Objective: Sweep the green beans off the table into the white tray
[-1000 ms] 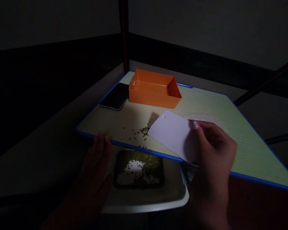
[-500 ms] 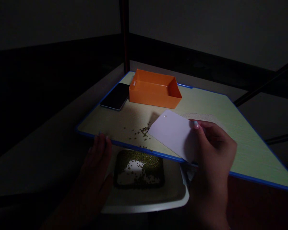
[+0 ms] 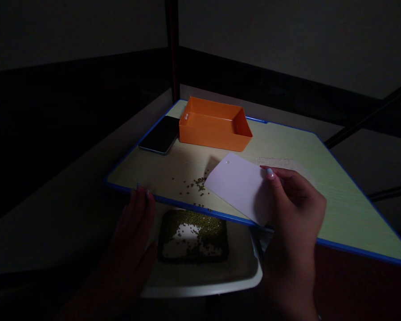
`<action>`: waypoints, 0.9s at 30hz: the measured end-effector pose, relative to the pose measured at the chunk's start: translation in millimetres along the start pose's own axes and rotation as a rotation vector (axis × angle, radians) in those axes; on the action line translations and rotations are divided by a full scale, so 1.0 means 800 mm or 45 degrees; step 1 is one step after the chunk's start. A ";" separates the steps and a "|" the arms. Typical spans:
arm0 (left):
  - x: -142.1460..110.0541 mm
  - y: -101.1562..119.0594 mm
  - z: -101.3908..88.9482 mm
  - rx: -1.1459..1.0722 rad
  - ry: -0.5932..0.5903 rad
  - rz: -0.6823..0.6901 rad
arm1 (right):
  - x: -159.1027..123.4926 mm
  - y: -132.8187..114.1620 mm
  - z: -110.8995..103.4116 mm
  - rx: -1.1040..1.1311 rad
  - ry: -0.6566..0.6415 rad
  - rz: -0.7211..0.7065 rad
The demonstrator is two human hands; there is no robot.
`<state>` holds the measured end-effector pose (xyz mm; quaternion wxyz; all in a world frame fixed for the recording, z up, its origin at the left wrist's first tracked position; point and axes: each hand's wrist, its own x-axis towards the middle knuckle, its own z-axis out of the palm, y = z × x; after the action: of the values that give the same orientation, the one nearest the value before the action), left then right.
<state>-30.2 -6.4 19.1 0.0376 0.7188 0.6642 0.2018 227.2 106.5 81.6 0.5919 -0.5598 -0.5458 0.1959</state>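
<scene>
My right hand (image 3: 294, 209) pinches a white plastic card (image 3: 239, 185), holding it tilted over the front part of the pale table (image 3: 337, 200). Just left of the card lie several scattered green beans (image 3: 195, 185) on the tabletop. Below the table's blue front edge sits a white tray (image 3: 220, 276) holding a dark dish of green beans (image 3: 194, 236). My left hand (image 3: 133, 232) grips the tray's left side in the dark, with its fingertips reaching up to the table edge.
An orange open box (image 3: 215, 125) stands at the back of the table, with a black phone (image 3: 160, 136) lying to its left. A faint pale patch (image 3: 284, 164) lies behind my right hand. A dark post (image 3: 172, 49) rises behind the table.
The white card and my right hand have shifted very slightly up and left. My left hand and the tray stay where they were.
</scene>
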 end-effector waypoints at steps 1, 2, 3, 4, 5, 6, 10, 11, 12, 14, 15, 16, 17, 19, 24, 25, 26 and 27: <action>0.000 0.000 0.000 -0.002 0.005 -0.003 | 0.000 -0.001 0.000 -0.004 0.000 -0.001; 0.000 0.001 0.001 -0.003 0.010 -0.009 | 0.000 -0.001 -0.001 -0.004 0.005 -0.002; 0.000 0.001 0.001 -0.004 0.012 -0.012 | 0.000 -0.002 -0.001 -0.001 0.012 -0.002; -0.001 0.001 0.000 -0.004 0.011 -0.013 | 0.000 -0.002 -0.001 0.002 0.022 -0.002; -0.001 0.002 0.000 -0.005 0.007 -0.010 | 0.000 -0.002 -0.001 0.009 0.028 0.003; -0.001 0.002 -0.001 -0.006 0.002 -0.007 | 0.000 -0.002 -0.001 0.016 0.029 0.010; -0.002 0.002 -0.002 -0.005 -0.013 -0.002 | 0.000 -0.002 -0.001 0.044 -0.013 0.041; -0.001 0.002 -0.002 -0.005 -0.013 -0.005 | -0.001 -0.002 -0.001 0.043 -0.018 0.041; -0.001 0.001 -0.002 -0.005 -0.013 -0.006 | -0.001 -0.001 -0.001 0.038 -0.019 0.037; -0.001 0.000 -0.001 -0.009 -0.008 -0.006 | 0.000 -0.001 -0.001 0.026 -0.023 0.023; -0.001 0.000 -0.001 -0.011 -0.004 -0.007 | 0.000 0.000 -0.001 0.023 -0.027 0.015; -0.001 0.000 -0.001 -0.013 -0.001 -0.010 | 0.001 0.001 0.000 0.023 -0.034 0.006; -0.001 0.000 -0.001 -0.014 0.000 -0.012 | 0.001 0.002 0.000 0.024 -0.040 -0.002; -0.002 0.001 -0.001 -0.015 -0.001 -0.009 | 0.002 0.004 0.002 0.028 -0.054 -0.014; -0.003 0.008 -0.003 0.002 0.003 -0.033 | 0.002 0.005 0.005 0.068 -0.083 -0.011; -0.003 0.009 -0.004 -0.004 0.007 -0.042 | 0.002 0.005 0.005 0.077 -0.085 -0.007; -0.003 0.012 -0.005 -0.014 0.012 -0.052 | 0.002 0.004 0.005 0.085 -0.083 -0.002; -0.003 0.014 -0.005 -0.027 0.016 -0.064 | 0.002 0.003 0.006 0.091 -0.079 0.002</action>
<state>-21.5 -10.7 26.1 0.0459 0.7001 0.6801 0.2124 224.8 110.6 78.9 0.5942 -0.5322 -0.5562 0.2330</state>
